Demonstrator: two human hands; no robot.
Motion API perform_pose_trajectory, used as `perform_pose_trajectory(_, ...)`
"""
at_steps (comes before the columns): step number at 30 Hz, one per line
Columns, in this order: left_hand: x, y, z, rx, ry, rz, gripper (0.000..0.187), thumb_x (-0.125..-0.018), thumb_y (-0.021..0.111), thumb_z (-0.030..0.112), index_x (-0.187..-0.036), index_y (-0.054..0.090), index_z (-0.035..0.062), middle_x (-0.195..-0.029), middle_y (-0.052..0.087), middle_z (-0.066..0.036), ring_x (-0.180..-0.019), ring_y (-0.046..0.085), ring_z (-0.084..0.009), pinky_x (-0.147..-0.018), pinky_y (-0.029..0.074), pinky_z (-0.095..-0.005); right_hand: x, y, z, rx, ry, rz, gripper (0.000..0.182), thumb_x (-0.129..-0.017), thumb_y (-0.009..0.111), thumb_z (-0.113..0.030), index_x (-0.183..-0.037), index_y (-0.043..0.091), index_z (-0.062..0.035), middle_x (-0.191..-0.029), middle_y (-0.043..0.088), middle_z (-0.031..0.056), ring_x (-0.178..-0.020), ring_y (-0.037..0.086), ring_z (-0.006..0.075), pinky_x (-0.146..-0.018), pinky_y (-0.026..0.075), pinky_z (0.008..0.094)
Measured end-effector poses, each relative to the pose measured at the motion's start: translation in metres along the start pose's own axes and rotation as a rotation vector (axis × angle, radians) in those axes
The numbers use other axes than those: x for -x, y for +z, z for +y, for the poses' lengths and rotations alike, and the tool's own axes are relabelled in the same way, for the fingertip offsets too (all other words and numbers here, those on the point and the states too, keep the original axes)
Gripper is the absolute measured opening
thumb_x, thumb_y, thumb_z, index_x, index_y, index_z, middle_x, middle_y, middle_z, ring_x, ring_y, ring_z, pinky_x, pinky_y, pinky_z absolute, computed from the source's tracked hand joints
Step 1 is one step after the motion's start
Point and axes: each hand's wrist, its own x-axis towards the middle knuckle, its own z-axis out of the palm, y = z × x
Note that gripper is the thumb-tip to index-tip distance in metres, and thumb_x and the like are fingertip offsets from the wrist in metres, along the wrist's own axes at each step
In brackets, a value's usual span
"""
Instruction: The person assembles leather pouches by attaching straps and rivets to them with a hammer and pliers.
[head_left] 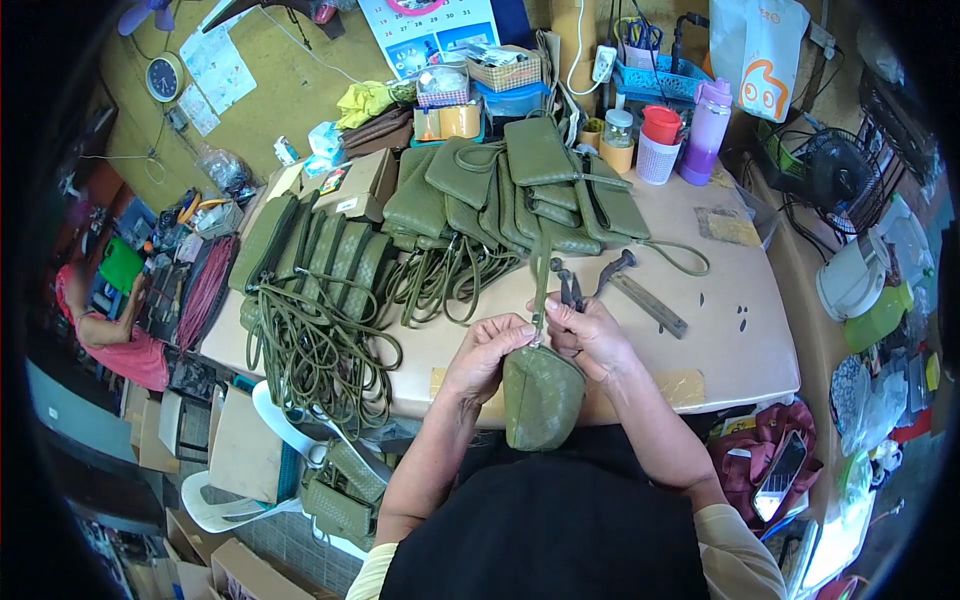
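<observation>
Where two bare hands meet above the near edge of a pale tan, smooth surface (745, 350), a small olive-green, textured pouch (543, 400) with a rounded body hangs just below the fingers, in front of the person's black garment (560, 520). The left hand (490, 350) has thumb and forefinger pinched together on the pouch's top, beside a tiny metal fitting (538, 319). The right hand (593, 338) meets it from the other side, its fingers curled near that fitting; what they clamp, if anything, cannot be told. A narrow olive-green strap (542, 272) runs away from the fingers, and just beyond the right ones sits a dark metal hand tool (568, 287), perhaps gripped. Good handling here probably means keeping the left pinch firm and close to the fitting so the pouch cannot swing, leaving the strap untwisted, and bringing the right fingers in squarely to avoid scuffing the material. Beyond the left fingers lies a tangle of thin green cords (325, 345), best kept away from the strap.
</observation>
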Motion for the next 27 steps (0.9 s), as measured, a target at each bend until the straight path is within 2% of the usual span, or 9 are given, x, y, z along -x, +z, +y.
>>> perform_pose_trajectory(1, 0.001, 0.001, 0.002, -0.003, 0.002, 0.002, 0.015, -0.085, 0.069, 0.016, -0.084, 0.064, 0.0020, -0.079, 0.066, -0.004, -0.065, 0.059, -0.0081, -0.061, 0.047, -0.0210, 0.000, 0.001, -0.001, 0.225, -0.049, 0.035, 0.028, -0.092, 0.063, -0.024, -0.105, 0.062, 0.0004, -0.072, 0.053, -0.0007, -0.054, 0.040, 0.0041, -0.048, 0.031, 0.0208)
perform_pose_trajectory(2, 0.002, 0.003, 0.004, 0.028, 0.011, 0.039, 0.016, -0.084, 0.069, 0.017, -0.083, 0.063, 0.0023, -0.078, 0.066, -0.004, -0.064, 0.059, -0.0081, -0.061, 0.047, -0.0209, 0.003, 0.003, 0.000, 0.493, -0.291, 0.096, 0.027, -0.094, 0.061, -0.025, -0.104, 0.060, 0.0004, -0.079, 0.056, 0.0020, -0.067, 0.048, 0.0076, -0.059, 0.041, 0.0247)
perform_pose_trajectory(3, 0.002, 0.004, 0.005, 0.058, 0.022, 0.074, 0.016, -0.084, 0.069, 0.017, -0.082, 0.063, 0.0027, -0.077, 0.066, -0.004, -0.063, 0.058, -0.0081, -0.062, 0.046, -0.0208, 0.006, 0.006, 0.001, 0.492, -0.294, 0.092, 0.027, -0.094, 0.061, -0.025, -0.104, 0.060, 0.0004, -0.079, 0.056, 0.0020, -0.067, 0.048, 0.0076, -0.059, 0.041, 0.0247)
perform_pose_trajectory(5, 0.001, 0.005, 0.003, 0.013, 0.086, 0.103, 0.015, -0.086, 0.067, 0.016, -0.083, 0.064, 0.0018, -0.077, 0.066, -0.003, -0.064, 0.058, -0.0075, -0.061, 0.046, -0.0203, 0.016, 0.011, 0.001, 0.567, -0.690, 0.230, 0.024, -0.093, 0.061, -0.021, -0.104, 0.058, -0.0005, -0.088, 0.058, 0.0042, -0.081, 0.054, 0.0119, -0.071, 0.046, 0.0293)
perform_pose_trajectory(6, 0.001, 0.006, 0.002, -0.029, 0.141, 0.130, 0.014, -0.088, 0.065, 0.014, -0.083, 0.065, 0.0008, -0.076, 0.066, -0.003, -0.064, 0.057, -0.0069, -0.060, 0.045, -0.0198, 0.026, 0.013, -0.003, 0.646, -0.682, 0.227, 0.021, -0.087, 0.067, -0.016, -0.102, 0.060, -0.0027, -0.090, 0.059, 0.0054, -0.081, 0.059, 0.0167, -0.073, 0.048, 0.0321)
perform_pose_trajectory(7, 0.002, 0.007, 0.001, -0.030, 0.142, 0.130, 0.014, -0.088, 0.065, 0.014, -0.083, 0.065, 0.0008, -0.076, 0.066, -0.003, -0.064, 0.057, -0.0069, -0.060, 0.045, -0.0198, 0.035, 0.018, -0.011, 0.646, -0.683, 0.227, 0.021, -0.087, 0.067, -0.016, -0.102, 0.060, -0.0027, -0.090, 0.059, 0.0054, -0.081, 0.059, 0.0167, -0.073, 0.048, 0.0321)
perform_pose_trajectory(10, 0.007, 0.015, 0.001, -0.135, 0.206, 0.163, 0.015, -0.089, 0.065, 0.015, -0.085, 0.065, 0.0001, -0.074, 0.064, -0.002, -0.064, 0.056, -0.0054, -0.059, 0.044, -0.0197, 0.054, 0.029, -0.029, 1.142, -0.807, 0.230, 0.025, -0.074, 0.075, -0.009, -0.096, 0.064, -0.0051, -0.088, 0.058, 0.0076, -0.078, 0.062, 0.0269, -0.070, 0.050, 0.0359)
perform_pose_trajectory(15, 0.015, 0.026, 0.005, -0.483, 0.338, 0.234, 0.013, -0.089, 0.065, 0.011, -0.085, 0.066, -0.0018, -0.070, 0.060, 0.001, -0.062, 0.049, -0.0030, -0.056, 0.040, -0.0193, 0.053, 0.032, -0.027, 1.083, -0.823, 0.249, 0.024, -0.074, 0.075, -0.010, -0.095, 0.064, -0.0067, -0.086, 0.060, 0.0061, -0.076, 0.062, 0.0251, -0.067, 0.048, 0.0361)
perform_pose_trajectory(27, 0.021, 0.038, 0.005, -0.742, 0.592, 0.302, 0.009, -0.085, 0.067, 0.005, -0.086, 0.067, -0.0035, -0.066, 0.056, 0.000, -0.061, 0.048, -0.0045, -0.057, 0.040, -0.0204, 0.049, 0.029, -0.021, 1.071, -0.963, 0.268, 0.020, -0.069, 0.076, -0.007, -0.087, 0.066, -0.0073, -0.084, 0.063, 0.0049, -0.072, 0.062, 0.0217, -0.064, 0.045, 0.0336)
